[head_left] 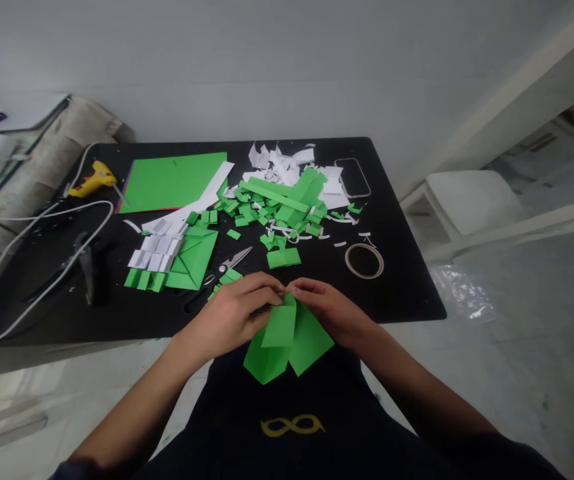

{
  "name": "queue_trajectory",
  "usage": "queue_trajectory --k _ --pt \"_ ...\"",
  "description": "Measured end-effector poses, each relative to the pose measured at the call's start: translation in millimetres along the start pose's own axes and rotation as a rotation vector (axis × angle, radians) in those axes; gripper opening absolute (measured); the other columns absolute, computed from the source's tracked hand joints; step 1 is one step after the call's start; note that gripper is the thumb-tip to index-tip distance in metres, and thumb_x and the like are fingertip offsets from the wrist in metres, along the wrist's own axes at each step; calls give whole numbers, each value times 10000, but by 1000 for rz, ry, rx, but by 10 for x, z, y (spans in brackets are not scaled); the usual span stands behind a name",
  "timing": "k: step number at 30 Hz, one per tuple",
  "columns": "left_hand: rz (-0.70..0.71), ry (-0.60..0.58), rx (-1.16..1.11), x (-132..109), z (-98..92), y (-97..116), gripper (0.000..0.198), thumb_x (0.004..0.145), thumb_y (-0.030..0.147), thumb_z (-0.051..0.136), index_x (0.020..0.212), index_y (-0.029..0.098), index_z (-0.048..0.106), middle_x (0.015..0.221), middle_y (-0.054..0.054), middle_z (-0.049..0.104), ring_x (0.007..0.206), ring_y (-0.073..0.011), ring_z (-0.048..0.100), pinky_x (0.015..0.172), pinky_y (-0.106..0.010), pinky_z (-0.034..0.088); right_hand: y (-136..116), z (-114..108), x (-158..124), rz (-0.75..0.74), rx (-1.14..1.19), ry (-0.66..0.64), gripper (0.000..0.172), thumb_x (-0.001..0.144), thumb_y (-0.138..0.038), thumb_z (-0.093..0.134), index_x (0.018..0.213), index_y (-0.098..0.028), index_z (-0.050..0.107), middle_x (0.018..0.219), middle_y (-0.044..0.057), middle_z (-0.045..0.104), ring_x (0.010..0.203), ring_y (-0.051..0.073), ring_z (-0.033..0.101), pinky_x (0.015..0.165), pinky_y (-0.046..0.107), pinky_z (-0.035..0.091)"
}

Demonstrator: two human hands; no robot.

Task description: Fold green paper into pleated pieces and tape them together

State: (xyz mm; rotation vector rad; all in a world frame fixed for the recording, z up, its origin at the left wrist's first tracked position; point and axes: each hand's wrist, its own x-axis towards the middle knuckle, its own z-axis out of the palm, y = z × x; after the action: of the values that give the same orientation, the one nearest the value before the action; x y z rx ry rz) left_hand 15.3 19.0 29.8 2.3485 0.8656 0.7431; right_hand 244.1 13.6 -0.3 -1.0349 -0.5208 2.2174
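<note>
Both of my hands hold a folded green paper piece (287,340) at the table's front edge, above my lap. My left hand (237,310) pinches its top from the left, fingers bent over the upper fold. From the right, my right hand (334,310) grips the same top edge, thumb and fingertips close to the left hand's. Loose flaps of the paper hang down below the fingers. Just beyond the left hand lie scissors (223,269) with blades apart. A small green paper rectangle (283,258) lies ahead of the fingertips.
On the black table (317,293) are a heap of green and white paper scraps (277,200), a folded green-and-white paper piece (194,257), green sheets (177,177), a tape roll (364,275), a phone-shaped object (353,178), a yellow glue gun (95,179) and a looping white cable (31,300).
</note>
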Motion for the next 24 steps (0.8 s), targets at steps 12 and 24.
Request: queue_trajectory --k 12,24 --pt "-11 3 -22 -3 17 13 312 922 9 578 1153 195 677 1066 -76 766 1010 -228 704 853 -377 614 28 25 -3 -22 -37 14 356 713 -410 990 938 -193 820 875 9 773 759 151 685 786 311 502" --pt "46 115 87 18 65 37 272 979 65 605 1177 199 734 1090 -92 802 985 -241 737 855 -403 623 20 77 -6 -101 -9 56 345 693 -425 1000 892 -210 818 860 -1 766 771 155 670 818 324 506"
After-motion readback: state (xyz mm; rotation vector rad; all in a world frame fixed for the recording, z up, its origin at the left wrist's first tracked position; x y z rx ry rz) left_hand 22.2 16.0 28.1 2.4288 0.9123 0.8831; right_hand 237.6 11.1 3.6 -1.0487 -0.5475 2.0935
